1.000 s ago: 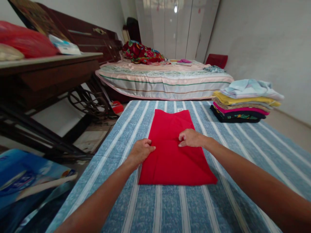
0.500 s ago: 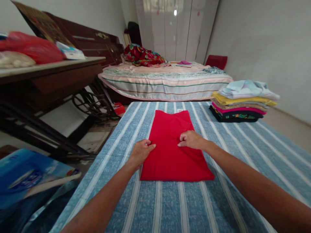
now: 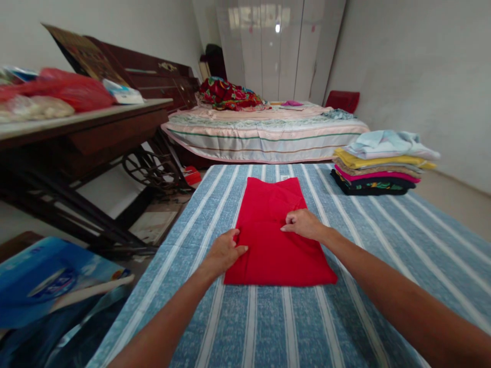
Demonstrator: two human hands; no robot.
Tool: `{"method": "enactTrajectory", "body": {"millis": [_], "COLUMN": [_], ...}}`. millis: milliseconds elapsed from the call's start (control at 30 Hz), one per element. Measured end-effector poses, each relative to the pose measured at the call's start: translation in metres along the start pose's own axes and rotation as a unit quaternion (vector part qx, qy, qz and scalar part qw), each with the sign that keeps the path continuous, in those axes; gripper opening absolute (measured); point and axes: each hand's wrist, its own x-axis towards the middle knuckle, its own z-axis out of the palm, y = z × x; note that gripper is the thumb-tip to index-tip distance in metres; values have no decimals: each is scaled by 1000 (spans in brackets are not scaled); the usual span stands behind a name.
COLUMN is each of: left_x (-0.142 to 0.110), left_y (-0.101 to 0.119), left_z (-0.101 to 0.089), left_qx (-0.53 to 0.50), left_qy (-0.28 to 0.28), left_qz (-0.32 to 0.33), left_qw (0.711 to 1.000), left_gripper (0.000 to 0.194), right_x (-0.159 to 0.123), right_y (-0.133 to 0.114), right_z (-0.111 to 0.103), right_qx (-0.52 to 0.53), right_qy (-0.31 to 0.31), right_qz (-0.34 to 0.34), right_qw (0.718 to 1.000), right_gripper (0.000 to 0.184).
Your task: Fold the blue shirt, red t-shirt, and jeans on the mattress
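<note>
A red shirt (image 3: 276, 253), folded into a long panel, lies flat on the blue striped bedsheet (image 3: 264, 327). My left hand (image 3: 225, 251) rests at the shirt's left edge, thumb on the cloth and apart from the forefinger. On the shirt's right half, my right hand (image 3: 304, 224) has its fingers curled in and thumb pressed near them, pinching the cloth. Small creases run around those fingertips. A white tag (image 3: 284, 178) shows at the far end of the shirt.
A stack of folded clothes (image 3: 378, 171) stands at the right far side of the bed. Beyond is another bed (image 3: 264, 135) with a red floral quilt (image 3: 230, 94). To the left are a sewing machine table (image 3: 88, 120) and a blue package (image 3: 57, 278).
My left hand has slid slightly down along the shirt's left edge, and its thumb and forefinger have spread. The right hand stays almost where it was. The view has tilted a little.
</note>
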Motion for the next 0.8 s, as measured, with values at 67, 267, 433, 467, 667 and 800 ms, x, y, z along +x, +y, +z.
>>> {"method": "enactTrajectory", "body": {"millis": [67,267,433,467,667,800], "left_x": [1,-19,-37,-39,-65,-78], "left_y": [4,25,17,12,-9,-19], "left_z": [-2,-4,-1,-1,-14,-15], "left_qx": [97,287,331,320,285,322], "left_qy": [4,17,104,106,-1,-56], "left_qz": [14,8,173,230,405,380], "left_qw": [995,958,922,913,869,866], "left_gripper": [50,52,39,39,46,67], "right_x": [-2,-11,-50,-64,-152,-170], "right_y": [-2,-11,-22,-24,-24,-16], "right_z": [0,-5,-13,-13,-1,15], "right_qx": [-12,-74,-196,-193,-202,-262], "right_qy": [6,40,138,153,140,130], "right_qz": [4,17,-89,-116,-223,-222], "right_qw": [1000,996,967,962,943,930], "right_gripper": [24,22,22,23,37,47]}}
